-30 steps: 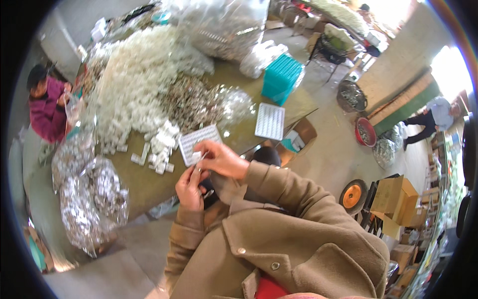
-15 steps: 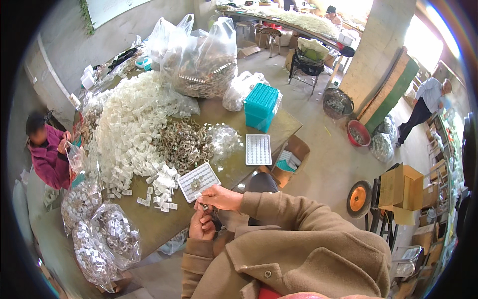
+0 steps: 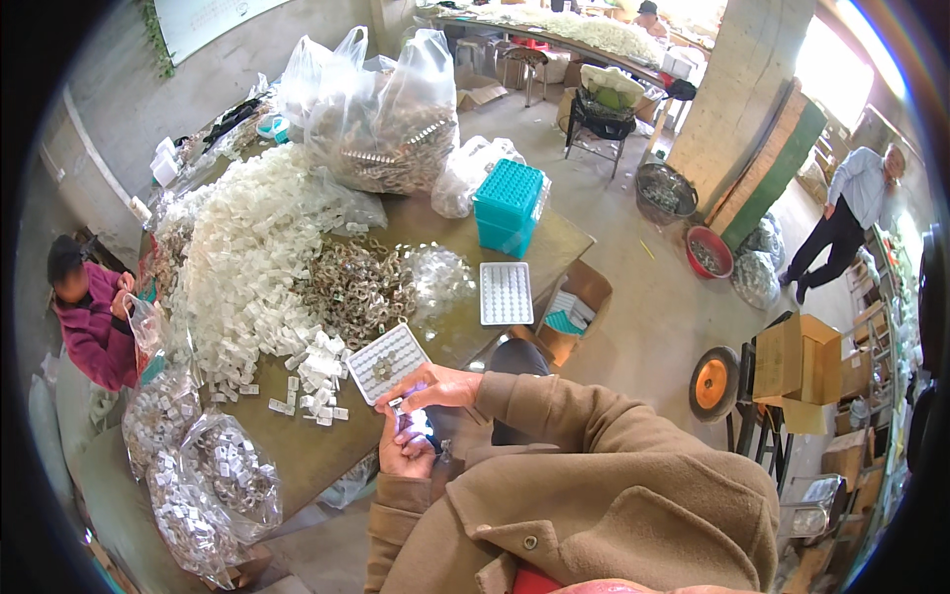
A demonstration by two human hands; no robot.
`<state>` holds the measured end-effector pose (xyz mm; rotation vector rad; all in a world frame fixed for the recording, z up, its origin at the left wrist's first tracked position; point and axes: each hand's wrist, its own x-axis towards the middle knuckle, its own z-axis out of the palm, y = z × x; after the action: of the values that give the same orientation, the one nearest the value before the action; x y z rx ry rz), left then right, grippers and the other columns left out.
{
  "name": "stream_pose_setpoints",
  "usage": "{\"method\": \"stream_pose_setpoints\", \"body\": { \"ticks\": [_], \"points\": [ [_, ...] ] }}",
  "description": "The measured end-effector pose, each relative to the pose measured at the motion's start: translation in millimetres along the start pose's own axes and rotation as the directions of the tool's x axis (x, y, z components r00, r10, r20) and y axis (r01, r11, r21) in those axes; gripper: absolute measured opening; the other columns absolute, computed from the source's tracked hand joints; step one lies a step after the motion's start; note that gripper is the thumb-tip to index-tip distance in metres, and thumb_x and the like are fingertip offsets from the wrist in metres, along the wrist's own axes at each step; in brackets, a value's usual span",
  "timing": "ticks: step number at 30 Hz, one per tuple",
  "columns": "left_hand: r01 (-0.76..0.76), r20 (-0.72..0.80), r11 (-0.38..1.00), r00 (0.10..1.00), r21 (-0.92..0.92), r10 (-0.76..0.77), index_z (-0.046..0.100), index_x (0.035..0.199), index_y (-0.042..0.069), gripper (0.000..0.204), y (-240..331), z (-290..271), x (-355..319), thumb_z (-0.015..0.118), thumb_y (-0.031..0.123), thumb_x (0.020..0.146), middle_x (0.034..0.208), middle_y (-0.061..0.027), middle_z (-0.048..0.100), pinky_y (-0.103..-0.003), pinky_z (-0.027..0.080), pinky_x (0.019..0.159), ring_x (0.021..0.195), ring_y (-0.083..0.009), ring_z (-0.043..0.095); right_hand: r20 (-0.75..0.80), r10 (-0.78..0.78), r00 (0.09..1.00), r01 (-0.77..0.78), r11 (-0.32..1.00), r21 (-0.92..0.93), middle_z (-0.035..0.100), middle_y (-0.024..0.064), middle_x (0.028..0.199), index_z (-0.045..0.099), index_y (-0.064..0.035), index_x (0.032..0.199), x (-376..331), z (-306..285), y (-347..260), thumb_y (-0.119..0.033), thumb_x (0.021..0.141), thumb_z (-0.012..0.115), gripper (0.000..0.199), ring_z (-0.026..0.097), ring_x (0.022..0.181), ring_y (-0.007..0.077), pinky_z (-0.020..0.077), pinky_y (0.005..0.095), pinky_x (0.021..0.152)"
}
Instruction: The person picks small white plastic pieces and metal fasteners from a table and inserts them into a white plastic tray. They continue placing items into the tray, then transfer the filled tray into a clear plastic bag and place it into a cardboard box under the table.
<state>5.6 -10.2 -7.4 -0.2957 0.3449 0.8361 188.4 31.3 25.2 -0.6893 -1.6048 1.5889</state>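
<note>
The person in the brown jacket is holding both hands close together just off the near edge of the bench (image 3: 327, 450). The left hand (image 3: 404, 447) is curling its fingers around a small object (image 3: 414, 424), which is too small to tell its kind. The right hand (image 3: 440, 388) is lying above the left one, and its fingertips are pinching at the same small object; the two hands are touching each other there.

Just beside the right hand, at the near edge of the bench, a small white grid tray (image 3: 387, 361) is lying a little tilted. Loose white plastic pieces (image 3: 315, 381) are lying next to it on the left. Farther in, a big heap of white pieces (image 3: 247, 267) and a pile of metal rings (image 3: 356, 292) are covering the middle of the bench. A second white tray (image 3: 506, 293) is lying near the right edge, with a stack of teal trays (image 3: 510, 206) behind it. At the left edge another person in a pink top (image 3: 87, 322) is sitting.
</note>
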Motion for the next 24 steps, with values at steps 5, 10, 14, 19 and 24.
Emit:
{"method": "stream_pose_setpoints", "body": {
  "ticks": [5,10,14,19,24],
  "points": [
    [-0.022,-0.119,0.947,0.991,0.32,0.063,0.062,0.103,0.011,0.024,-4,14,3,0.058,0.034,0.099,0.073,0.0077,0.051,-0.016,0.026,0.035,0.047,-0.0008,0.037,-0.014,-0.16,0.987,0.11,0.738,-0.666,0.067,0.0182,0.114,0.06,-0.0064,0.13,-12,8,-1,-0.013,0.08,0.067,0.051,0.064,0.102,0.0342,0.052,0.0388,0.091],
    [0.089,-0.206,0.944,0.978,0.318,-0.023,0.06,0.096,0.012,0.021,-6,5,2,0.056,0.033,0.1,0.071,0.0062,0.051,-0.018,0.026,0.034,0.044,-0.0012,0.032,-0.018,-0.397,0.917,0.233,0.573,-0.786,0.071,0.0089,0.099,0.07,-0.0065,0.107,-25,2,17,-0.008,0.076,0.065,0.031,0.067,0.088,0.0278,0.0552,0.037,0.079],
    [-0.044,-0.115,0.91,0.988,0.412,0.1,0.059,0.097,0.012,0.016,-10,-9,9,0.062,0.028,0.097,0.077,0.0049,0.052,-0.016,0.029,0.036,0.054,-0.0013,0.04,-0.156,-0.378,0.913,0.135,0.639,-0.757,0.069,0.0116,0.097,0.069,-0.0064,0.106,-42,12,27,-0.01,0.081,0.067,0.025,0.065,0.086,0.0308,0.0541,0.0406,0.076],
    [0.035,-0.222,0.681,0.957,0.731,0.189,0.068,0.107,0.01,0.023,-11,-11,6,0.068,0.028,0.093,0.085,0.0063,0.062,-0.014,0.028,0.045,0.064,-0.0001,0.04,-0.217,-0.277,0.936,0.024,0.665,-0.746,0.064,0.0162,0.12,0.054,-0.0038,0.134,-70,17,25,-0.016,0.078,0.076,0.061,0.061,0.11,0.0332,0.0505,0.0409,0.092],
    [-0.063,-0.105,0.586,0.963,0.808,0.249,0.063,0.113,0.006,0.037,-14,-6,7,0.06,0.039,0.096,0.092,0.0019,0.065,-0.016,0.034,0.049,0.071,-0.0017,0.046,-0.389,-0.439,0.81,-0.197,0.421,-0.885,0.066,0.0115,0.106,0.068,-0.005,0.11,-81,-29,23,-0.015,0.082,0.071,0.03,0.062,0.094,0.0295,0.0496,0.04,0.082]
  ]
}}
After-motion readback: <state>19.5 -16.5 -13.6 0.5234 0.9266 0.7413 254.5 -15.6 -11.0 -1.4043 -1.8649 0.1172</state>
